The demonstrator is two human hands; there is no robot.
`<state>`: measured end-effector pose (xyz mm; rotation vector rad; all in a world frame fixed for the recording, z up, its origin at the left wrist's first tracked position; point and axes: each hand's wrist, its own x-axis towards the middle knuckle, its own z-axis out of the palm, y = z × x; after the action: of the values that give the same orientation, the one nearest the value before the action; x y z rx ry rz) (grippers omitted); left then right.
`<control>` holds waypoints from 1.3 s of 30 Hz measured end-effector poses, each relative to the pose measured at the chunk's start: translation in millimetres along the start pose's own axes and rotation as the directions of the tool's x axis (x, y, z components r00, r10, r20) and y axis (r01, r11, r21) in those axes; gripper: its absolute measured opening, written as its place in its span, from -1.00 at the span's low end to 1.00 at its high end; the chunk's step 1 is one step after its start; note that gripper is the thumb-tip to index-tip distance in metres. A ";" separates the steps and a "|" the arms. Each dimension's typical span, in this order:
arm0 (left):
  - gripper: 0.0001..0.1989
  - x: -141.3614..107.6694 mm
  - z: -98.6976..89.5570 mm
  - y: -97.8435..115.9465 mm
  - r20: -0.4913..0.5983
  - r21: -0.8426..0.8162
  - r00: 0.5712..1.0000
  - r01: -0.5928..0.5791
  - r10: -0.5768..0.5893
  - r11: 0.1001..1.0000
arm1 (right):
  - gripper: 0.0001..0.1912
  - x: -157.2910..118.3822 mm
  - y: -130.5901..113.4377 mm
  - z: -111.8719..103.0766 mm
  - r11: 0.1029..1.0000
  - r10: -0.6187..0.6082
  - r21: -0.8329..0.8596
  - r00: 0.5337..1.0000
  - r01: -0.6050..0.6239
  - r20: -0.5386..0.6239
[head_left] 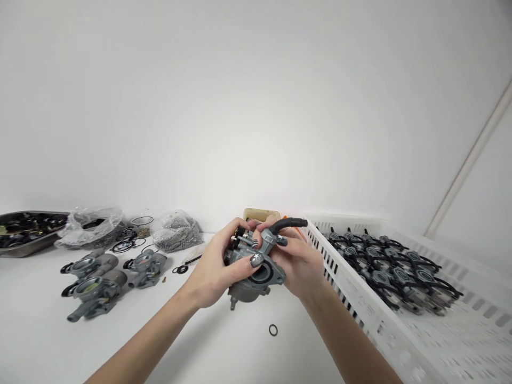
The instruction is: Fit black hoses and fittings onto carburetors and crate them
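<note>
A grey metal carburetor (250, 292) is held up over the white table between both hands. My left hand (216, 272) wraps its left side, with the thumb lying by the round bore. On the other side my right hand (302, 261) grips the upper part, its thumb near the base of a black rubber hose (290, 223) that points right. Some fingertips of both hands meet behind the body and are partly hidden. Below the carburetor a black O-ring (273, 330) lies flat on the table.
At right stands a white plastic crate (404, 341) with several hosed carburetors (400, 274). Loose carburetors (94, 290) sit at left. Along the wall are a metal tray (36, 246), a plastic bag (90, 229), a bag of small grey parts (176, 232) and a yellowish box (262, 214).
</note>
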<state>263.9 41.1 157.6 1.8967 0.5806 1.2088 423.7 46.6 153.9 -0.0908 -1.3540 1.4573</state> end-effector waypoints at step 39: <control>-0.60 2.2 0.9 -17.7 -0.014 -0.033 1.000 0.025 -0.026 0.999 | -0.81 0.9 3.7 -8.4 0.997 0.068 -0.041 0.997 -0.070 -0.041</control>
<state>266.3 52.6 144.2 1.8497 0.5876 1.2093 426.6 53.7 148.7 -0.1946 -1.3611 1.4768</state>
